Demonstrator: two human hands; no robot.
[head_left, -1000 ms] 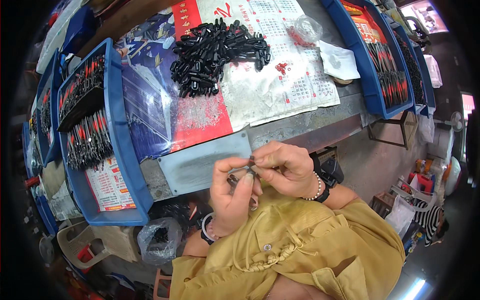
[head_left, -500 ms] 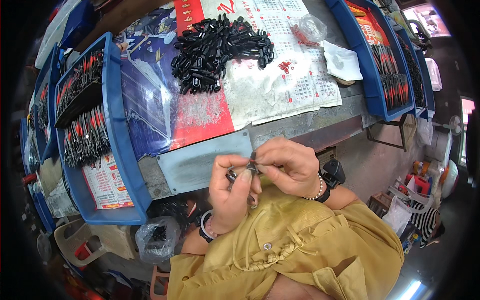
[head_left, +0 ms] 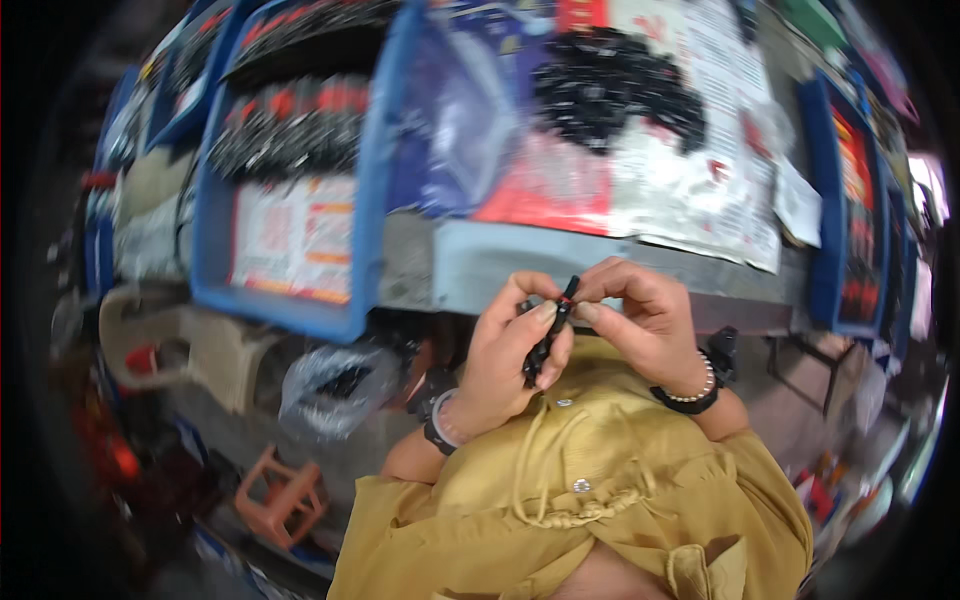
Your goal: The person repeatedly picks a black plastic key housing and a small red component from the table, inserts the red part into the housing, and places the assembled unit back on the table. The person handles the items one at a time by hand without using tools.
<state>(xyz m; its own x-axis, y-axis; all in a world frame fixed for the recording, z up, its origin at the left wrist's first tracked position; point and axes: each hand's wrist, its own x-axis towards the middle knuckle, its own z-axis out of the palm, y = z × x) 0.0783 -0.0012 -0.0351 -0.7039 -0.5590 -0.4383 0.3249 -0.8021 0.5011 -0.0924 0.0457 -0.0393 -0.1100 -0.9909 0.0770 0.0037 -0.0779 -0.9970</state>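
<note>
In front of my body, my left hand (head_left: 515, 345) is closed around a slim black piece (head_left: 540, 355), which stands tilted with its narrow end up. A small red band (head_left: 564, 299) shows on it near the top. My right hand (head_left: 645, 320) pinches at that upper end, thumb and forefinger beside the red band. The piece's exact kind cannot be made out. Beyond my hands, on the table, lies a heap of small black parts (head_left: 615, 85). Some tiny red rings (head_left: 718, 170) lie to its right, blurred.
A blue tray (head_left: 372, 250) with rows of black-and-red pieces stands at the left, another blue tray (head_left: 818, 210) at the right. A pale blue-grey plate (head_left: 480, 262) lies at the table's near edge. Below are a plastic bag (head_left: 335, 395), an orange stool (head_left: 280, 500) and a beige chair (head_left: 225, 365).
The view has swung left, so the table things sit farther right and higher. The black piece now stands more upright in my left hand, with my right fingers still at its top.
</note>
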